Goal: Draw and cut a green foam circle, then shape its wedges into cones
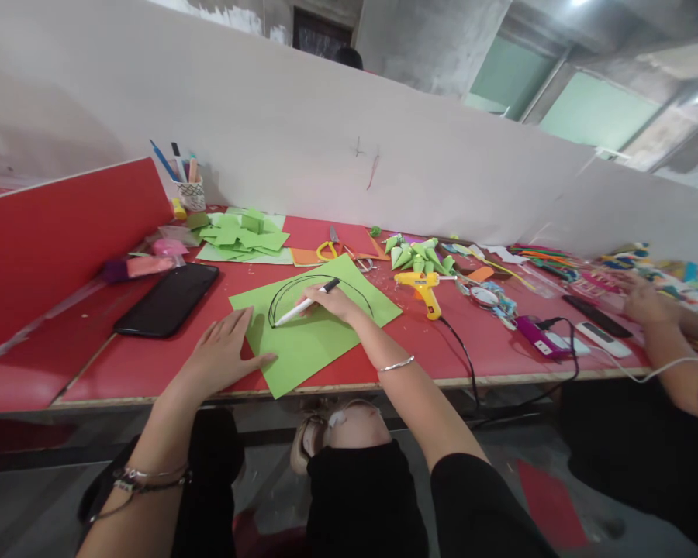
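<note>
A green sheet of paper lies at a slant on the red table before me. My right hand is closed round a white marker with a black end, its tip on the paper at the left end of a drawn line. Black curved lines form an arch across the sheet, doubled on the left side. My left hand rests flat on the sheet's left corner, fingers stretched and thumb apart, holding nothing.
Left: a black phone. Behind: green paper pieces, scissors, green paper cones and a pen cup. Right: a yellow glue gun with cord, a purple power strip, and a co-worker's hand.
</note>
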Demonstrator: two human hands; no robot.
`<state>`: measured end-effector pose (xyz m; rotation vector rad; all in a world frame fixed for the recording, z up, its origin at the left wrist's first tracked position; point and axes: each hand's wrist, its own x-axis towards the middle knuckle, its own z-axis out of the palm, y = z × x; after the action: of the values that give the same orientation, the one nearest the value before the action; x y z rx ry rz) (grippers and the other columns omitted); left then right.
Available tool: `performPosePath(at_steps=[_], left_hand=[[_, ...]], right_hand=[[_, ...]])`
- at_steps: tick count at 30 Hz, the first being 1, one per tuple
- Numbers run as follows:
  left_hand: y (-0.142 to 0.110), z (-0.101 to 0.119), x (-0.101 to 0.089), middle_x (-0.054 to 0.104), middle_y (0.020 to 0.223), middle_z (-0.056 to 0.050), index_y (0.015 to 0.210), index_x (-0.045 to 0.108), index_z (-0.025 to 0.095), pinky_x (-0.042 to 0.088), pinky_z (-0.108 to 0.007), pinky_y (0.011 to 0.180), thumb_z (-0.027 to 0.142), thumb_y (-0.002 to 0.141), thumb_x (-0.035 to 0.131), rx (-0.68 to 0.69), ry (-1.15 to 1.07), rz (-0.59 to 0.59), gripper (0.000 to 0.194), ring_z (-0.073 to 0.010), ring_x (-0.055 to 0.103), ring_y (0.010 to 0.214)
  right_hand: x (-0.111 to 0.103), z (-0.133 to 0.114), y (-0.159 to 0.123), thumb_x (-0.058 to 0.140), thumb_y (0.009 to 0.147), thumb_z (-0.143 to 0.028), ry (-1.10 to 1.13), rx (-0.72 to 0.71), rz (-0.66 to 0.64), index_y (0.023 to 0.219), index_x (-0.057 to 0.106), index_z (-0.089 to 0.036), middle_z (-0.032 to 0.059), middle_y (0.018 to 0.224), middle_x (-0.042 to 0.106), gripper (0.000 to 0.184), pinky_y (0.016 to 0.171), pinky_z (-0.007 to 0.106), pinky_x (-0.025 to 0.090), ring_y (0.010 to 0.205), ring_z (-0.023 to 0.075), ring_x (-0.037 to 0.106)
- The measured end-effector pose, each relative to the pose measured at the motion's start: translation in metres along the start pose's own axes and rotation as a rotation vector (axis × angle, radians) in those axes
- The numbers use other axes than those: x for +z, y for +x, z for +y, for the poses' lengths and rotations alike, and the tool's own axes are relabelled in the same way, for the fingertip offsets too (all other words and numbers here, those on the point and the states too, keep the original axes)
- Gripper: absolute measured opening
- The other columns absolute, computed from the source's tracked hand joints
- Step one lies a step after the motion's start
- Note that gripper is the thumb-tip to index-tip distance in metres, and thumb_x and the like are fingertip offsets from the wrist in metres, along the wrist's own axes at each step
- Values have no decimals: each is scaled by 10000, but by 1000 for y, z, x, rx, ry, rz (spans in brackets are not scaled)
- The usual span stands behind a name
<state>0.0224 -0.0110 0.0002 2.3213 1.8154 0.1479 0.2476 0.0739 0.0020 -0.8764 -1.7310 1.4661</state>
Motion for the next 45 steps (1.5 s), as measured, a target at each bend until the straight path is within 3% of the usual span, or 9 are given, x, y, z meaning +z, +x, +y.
performPosePath(at_steps=[3,8,15,21,26,33,39,41,45], left_hand=[[0,0,1,226,1423,-148,1377,148,93,184,-405,1030,676,691,365,8,7,3,926,-295,234,1283],[0,-2,1,222,1426,-144,1377,142,96,169,-402,1039,669,687,381,22,3,2,928,-278,220,1292],[0,-4,-2,224,1425,-148,1372,161,88,196,-402,1033,655,682,406,27,-19,-6,926,-283,231,1288],[0,-5,-1,232,1422,-150,1370,172,85,191,-388,1038,658,675,414,32,-19,-3,932,-284,234,1287],[0,-6,0,245,1417,-151,1370,172,98,205,-406,1028,660,679,407,47,-23,20,921,-288,248,1280],[0,-6,0,279,1396,-157,1362,195,104,253,-409,1002,637,681,433,62,-40,69,897,-303,278,1259],[-11,12,1,408,1269,-147,1300,319,132,302,-389,977,535,764,425,249,-91,272,680,-275,361,1178],[-22,25,2,437,1234,-134,1278,354,156,334,-385,952,522,778,419,301,-115,289,623,-267,391,1144],[-42,44,11,453,1243,-106,1264,386,204,371,-389,922,475,770,467,378,-102,209,569,-265,414,1128]], right_hand=[[-2,-3,-1,465,799,-391,-24,-9,44,696,645,-135,25,588,626,329,618,249,473,558,109,577],[-1,0,2,470,806,-375,-28,-42,99,792,643,-158,26,694,645,278,635,225,466,598,94,576],[0,4,3,507,786,-380,-40,-14,38,843,656,-174,37,751,650,260,654,245,473,643,107,584],[-4,-3,-3,505,769,-402,-43,17,-69,696,652,-134,35,623,633,314,616,258,464,591,129,590],[-7,-4,-4,412,818,-376,-58,28,123,592,608,-152,-1,482,563,374,566,216,417,509,98,537],[-7,3,5,415,803,-478,217,1,206,690,588,-156,0,550,574,383,551,227,444,523,100,538],[-11,-37,-16,402,791,-542,177,-174,243,755,596,-170,17,642,586,421,556,227,451,603,110,561],[-16,-59,-34,360,801,-563,114,-219,325,767,591,-176,30,668,590,453,545,226,450,637,121,570],[-25,-93,-80,266,835,-563,61,-294,558,767,583,-197,37,657,574,489,519,238,442,610,119,554]])
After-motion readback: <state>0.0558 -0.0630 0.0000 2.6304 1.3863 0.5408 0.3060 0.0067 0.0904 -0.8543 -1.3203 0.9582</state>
